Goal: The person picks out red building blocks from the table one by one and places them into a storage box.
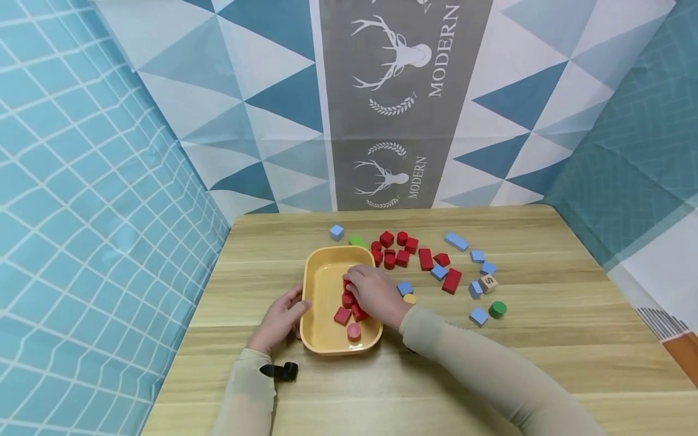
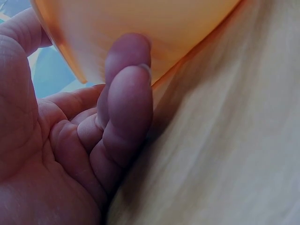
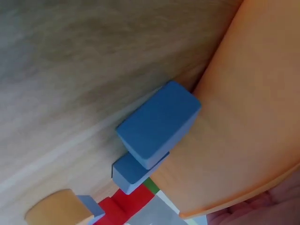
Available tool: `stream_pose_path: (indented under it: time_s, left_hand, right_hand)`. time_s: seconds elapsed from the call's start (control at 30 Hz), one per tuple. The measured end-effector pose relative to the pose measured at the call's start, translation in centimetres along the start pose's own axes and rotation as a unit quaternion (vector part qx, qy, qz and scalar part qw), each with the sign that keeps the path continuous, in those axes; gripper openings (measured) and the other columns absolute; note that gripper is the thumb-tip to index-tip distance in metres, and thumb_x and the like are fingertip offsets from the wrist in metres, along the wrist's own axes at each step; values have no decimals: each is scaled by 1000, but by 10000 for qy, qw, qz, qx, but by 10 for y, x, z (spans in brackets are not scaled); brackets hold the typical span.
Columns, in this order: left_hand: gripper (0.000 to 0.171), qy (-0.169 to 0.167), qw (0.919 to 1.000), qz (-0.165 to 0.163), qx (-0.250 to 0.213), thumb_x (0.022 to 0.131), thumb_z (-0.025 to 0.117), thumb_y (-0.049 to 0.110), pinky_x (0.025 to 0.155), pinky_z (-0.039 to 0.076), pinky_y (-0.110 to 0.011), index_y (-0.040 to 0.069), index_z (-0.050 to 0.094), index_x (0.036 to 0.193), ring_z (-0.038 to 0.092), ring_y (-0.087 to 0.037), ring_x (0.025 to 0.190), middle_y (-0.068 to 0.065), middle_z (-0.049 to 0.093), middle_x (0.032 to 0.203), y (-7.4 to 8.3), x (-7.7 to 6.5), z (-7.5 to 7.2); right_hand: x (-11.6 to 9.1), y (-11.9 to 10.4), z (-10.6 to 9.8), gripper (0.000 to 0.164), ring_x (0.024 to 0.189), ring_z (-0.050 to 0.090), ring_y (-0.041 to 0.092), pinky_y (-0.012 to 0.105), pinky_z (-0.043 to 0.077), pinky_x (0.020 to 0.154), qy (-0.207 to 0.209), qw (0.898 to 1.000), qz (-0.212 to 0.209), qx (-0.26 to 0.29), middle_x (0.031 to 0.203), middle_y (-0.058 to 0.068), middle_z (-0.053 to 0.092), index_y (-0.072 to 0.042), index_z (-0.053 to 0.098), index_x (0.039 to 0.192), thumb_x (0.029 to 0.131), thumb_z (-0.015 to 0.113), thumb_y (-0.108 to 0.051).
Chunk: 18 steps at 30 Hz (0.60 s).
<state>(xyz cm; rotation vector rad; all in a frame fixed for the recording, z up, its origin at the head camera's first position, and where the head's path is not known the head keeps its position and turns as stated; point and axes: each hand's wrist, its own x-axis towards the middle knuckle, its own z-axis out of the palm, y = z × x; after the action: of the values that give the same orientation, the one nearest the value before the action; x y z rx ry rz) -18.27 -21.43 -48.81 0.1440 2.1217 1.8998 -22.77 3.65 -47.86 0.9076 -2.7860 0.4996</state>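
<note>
The left hand (image 1: 280, 320) grips the smooth, round-cornered tray (image 1: 323, 297) at its left edge, thumb on the rim. Inside, the right hand (image 1: 377, 295) bends its fingers over red blocks (image 1: 342, 315), cubic and cylindrical; I cannot tell whether it pinches one. Streaky wood grain covers the table (image 1: 338, 399).

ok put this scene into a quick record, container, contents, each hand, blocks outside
container: yellow plastic tray with rounded corners, on light wood-grain table
contents: small red blocks, square and cylindrical
left hand: holds tray's left side, thumb on rim
right hand: fingertips among these blocks; grip unclear
outside: more red blocks, blue blocks, green cylinder, tan cube marked S
</note>
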Motion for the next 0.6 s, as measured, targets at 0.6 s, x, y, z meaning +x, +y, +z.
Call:
stream_pose_path:
  time_s: [0.6]
  left_hand:
    - [58, 15, 10000, -74, -18, 102, 55, 15, 48, 55, -35, 1, 30, 153, 60, -25, 60, -20, 48, 140, 0, 1, 0]
  right_hand:
    - [3, -3, 2, 18, 91, 55, 14, 35, 46, 93, -662, 9955, 52, -671, 100, -6, 72, -22, 75, 109, 95, 64, -25]
